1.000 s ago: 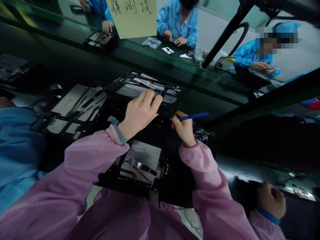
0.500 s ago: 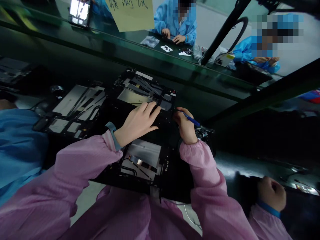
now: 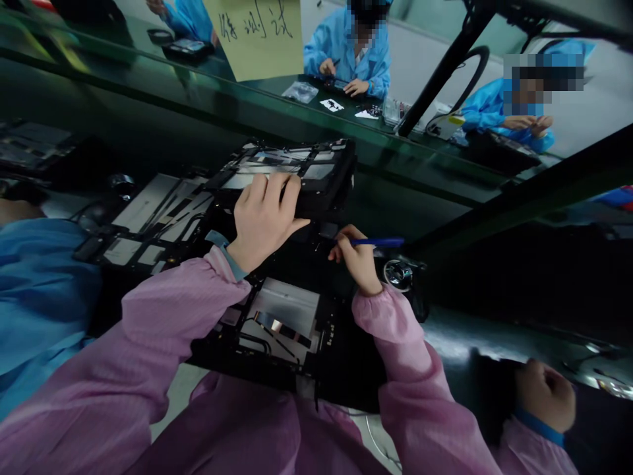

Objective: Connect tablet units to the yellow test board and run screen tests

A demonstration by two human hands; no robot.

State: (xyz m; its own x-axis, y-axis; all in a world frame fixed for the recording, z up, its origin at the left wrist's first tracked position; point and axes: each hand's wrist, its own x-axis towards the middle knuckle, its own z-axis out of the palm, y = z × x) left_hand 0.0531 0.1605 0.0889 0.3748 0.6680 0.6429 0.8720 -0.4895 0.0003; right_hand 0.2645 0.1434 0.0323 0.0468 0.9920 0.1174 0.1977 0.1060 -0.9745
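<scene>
My left hand [image 3: 266, 221] grips the near edge of an opened tablet-like device [image 3: 316, 173], fingers over the top and thumb below. That device sits raised and tilted, its thick dark side showing, with silvery panels and thin cables on top. In my right hand [image 3: 360, 257] is a slim blue pen-like tool [image 3: 388, 243], pointing left; its tip is hard to make out. The fingers are close to a dark surface with a small grey part [image 3: 329, 229]. Nearer to me lies another opened device [image 3: 289, 303] with a silvery panel and black cables.
More opened devices [image 3: 148, 211] lie at left beside a blue-sleeved person [image 3: 39, 290]. A shiny round metal object [image 3: 397, 274] stands right of my wrist. A green ledge [image 3: 208, 105] runs behind, with a yellow note [image 3: 257, 39]. Another person's fist [image 3: 546, 396] rests lower right.
The far device has been raised and tilted by my left hand, baring the dark surface beneath. My right hand has moved slightly left and down, and the blue tool now lies flatter.
</scene>
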